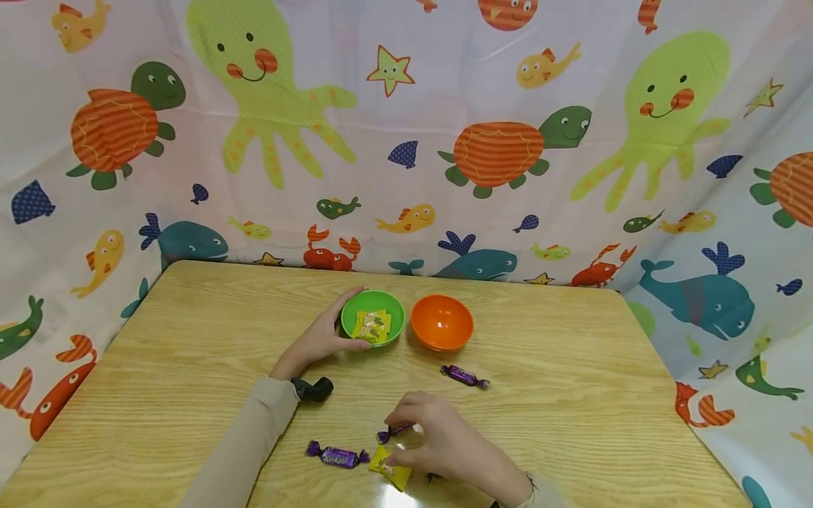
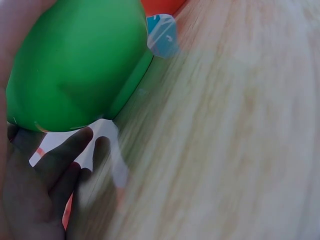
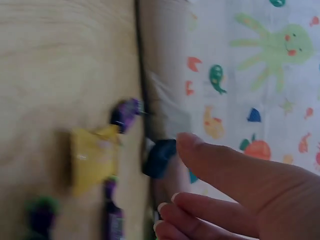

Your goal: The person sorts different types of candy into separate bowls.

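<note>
Head view: left hand (image 1: pixel 327 333) gripping green bowl (image 1: pixel 397 321) by its side; right hand (image 1: pixel 441 434), fingers parted and grasping nothing, hovering over yellow sweet (image 1: pixel 395 478) lying among purple sweets (image 1: pixel 339 457). Judged best: pinching its edge, leaving neighbours undisturbed. Tabletop (image 1: pixel 559 395) is lying open rightward, far edge running behind green bowl and orange bowl (image 1: pixel 442 323).

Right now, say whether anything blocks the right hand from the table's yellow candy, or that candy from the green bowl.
Nothing visible separates the right hand from the yellow candy. Toward the green bowl, a purple candy lies flat, partly hidden by that hand; the left hand holds the bowl, thumb at its near rim.
</note>
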Demonstrator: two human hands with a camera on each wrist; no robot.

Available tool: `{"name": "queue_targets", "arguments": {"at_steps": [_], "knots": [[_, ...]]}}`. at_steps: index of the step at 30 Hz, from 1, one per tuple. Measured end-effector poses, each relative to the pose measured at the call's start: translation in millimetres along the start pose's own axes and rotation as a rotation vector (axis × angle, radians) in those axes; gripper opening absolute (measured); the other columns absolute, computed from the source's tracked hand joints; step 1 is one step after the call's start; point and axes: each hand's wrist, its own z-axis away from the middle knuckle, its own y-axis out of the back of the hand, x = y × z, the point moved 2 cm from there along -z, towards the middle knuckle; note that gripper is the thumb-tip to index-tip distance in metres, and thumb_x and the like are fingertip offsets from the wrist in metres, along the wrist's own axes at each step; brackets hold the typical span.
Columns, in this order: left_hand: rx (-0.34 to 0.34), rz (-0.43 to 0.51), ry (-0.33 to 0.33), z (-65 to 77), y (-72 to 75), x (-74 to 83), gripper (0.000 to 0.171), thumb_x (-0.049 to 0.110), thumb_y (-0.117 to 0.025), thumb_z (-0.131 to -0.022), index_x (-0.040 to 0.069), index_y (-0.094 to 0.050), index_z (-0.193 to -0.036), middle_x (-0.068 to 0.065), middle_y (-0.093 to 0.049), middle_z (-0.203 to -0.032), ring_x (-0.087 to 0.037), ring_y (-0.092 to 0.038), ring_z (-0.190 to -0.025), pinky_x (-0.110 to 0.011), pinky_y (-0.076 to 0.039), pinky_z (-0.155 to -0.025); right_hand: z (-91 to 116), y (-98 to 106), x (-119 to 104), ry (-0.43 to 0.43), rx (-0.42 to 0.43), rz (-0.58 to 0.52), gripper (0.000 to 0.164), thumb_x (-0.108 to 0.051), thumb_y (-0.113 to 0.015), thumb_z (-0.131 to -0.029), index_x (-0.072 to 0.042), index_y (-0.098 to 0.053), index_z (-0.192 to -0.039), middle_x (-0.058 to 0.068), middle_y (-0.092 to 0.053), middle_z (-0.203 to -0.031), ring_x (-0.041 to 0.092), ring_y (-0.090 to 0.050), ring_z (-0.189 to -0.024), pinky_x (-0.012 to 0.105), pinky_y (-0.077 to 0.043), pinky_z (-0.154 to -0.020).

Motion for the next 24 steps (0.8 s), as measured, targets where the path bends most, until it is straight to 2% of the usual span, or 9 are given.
{"name": "queue_targets", "arguments": {"at_steps": [3,6,9,12,16,21,24], "knots": [[-0.002,0.004,0.005,-0.3,-0.2,0.5,0.104,0.028,-0.088,-0.077,0.036,-0.022,-0.157,0.008,-0.029,-0.159,-0.019,-0.027,-0.145,-0.05,-0.018,-0.118,7.4,-13.5,2.8,-0.088,-0.077,0.016,0.034,-0.029,-0.087,-0.077,-0.012,-0.075,-0.104,-0.01,-0.064,-0.098,0.002,-0.056,-0.086,0.019,-0.051,-0.078],[-0.003,0.004,0.01,-0.2,-0.5,1.1,0.105,0.028,-0.088,-0.077,0.031,-0.022,-0.158,0.008,-0.03,-0.159,-0.019,-0.028,-0.145,-0.05,-0.018,-0.118,13.4,-24.8,5.0,-0.133,-0.121,0.068,0.037,-0.035,-0.087,-0.075,-0.015,-0.074,-0.103,-0.014,-0.057,-0.098,-0.002,-0.049,-0.081,0.015,-0.048,-0.07],[0.0,0.005,0.012,-0.2,-0.8,1.2,0.106,0.027,-0.088,-0.077,0.024,-0.021,-0.159,0.008,-0.03,-0.159,-0.019,-0.028,-0.145,-0.05,-0.018,-0.118,16.8,-32.2,6.1,-0.079,-0.098,0.144,0.035,-0.033,-0.087,-0.074,-0.014,-0.073,-0.1,-0.014,-0.053,-0.097,-0.002,-0.046,-0.079,0.013,-0.044,-0.067],[0.001,0.009,0.009,-0.2,-1.2,1.5,0.105,0.026,-0.088,-0.077,0.027,-0.022,-0.159,0.007,-0.03,-0.159,-0.019,-0.028,-0.145,-0.05,-0.018,-0.118,19.0,-35.3,6.8,-0.011,-0.055,0.191,0.026,-0.028,-0.085,-0.077,-0.013,-0.072,-0.095,-0.012,-0.05,-0.093,-0.001,-0.044,-0.077,0.012,-0.042,-0.066],[0.002,0.016,0.012,0.0,-1.0,1.1,0.105,0.026,-0.088,-0.077,0.03,-0.022,-0.158,0.006,-0.03,-0.159,-0.02,-0.028,-0.145,-0.051,-0.018,-0.118,20.5,-36.4,9.3,0.02,-0.034,0.158,0.014,-0.02,-0.079,-0.082,-0.013,-0.072,-0.093,-0.012,-0.05,-0.093,-0.001,-0.045,-0.078,0.012,-0.041,-0.065],[0.001,0.024,0.017,0.0,-0.4,-0.1,0.107,0.028,-0.089,-0.076,0.023,-0.021,-0.159,0.003,-0.031,-0.158,-0.022,-0.029,-0.144,-0.052,-0.018,-0.118,21.0,-36.0,11.3,0.036,-0.025,0.117,0.012,-0.016,-0.077,-0.082,-0.014,-0.072,-0.093,-0.012,-0.051,-0.092,-0.001,-0.046,-0.078,0.012,-0.042,-0.065],[0.003,0.015,0.019,0.2,-0.7,0.6,0.107,0.029,-0.089,-0.076,0.028,-0.022,-0.159,0.004,-0.032,-0.158,-0.021,-0.029,-0.144,-0.051,-0.017,-0.118,21.2,-35.8,12.4,0.044,-0.026,0.1,0.011,-0.016,-0.077,-0.083,-0.015,-0.071,-0.092,-0.012,-0.051,-0.09,-0.002,-0.045,-0.077,0.011,-0.041,-0.064]]}}
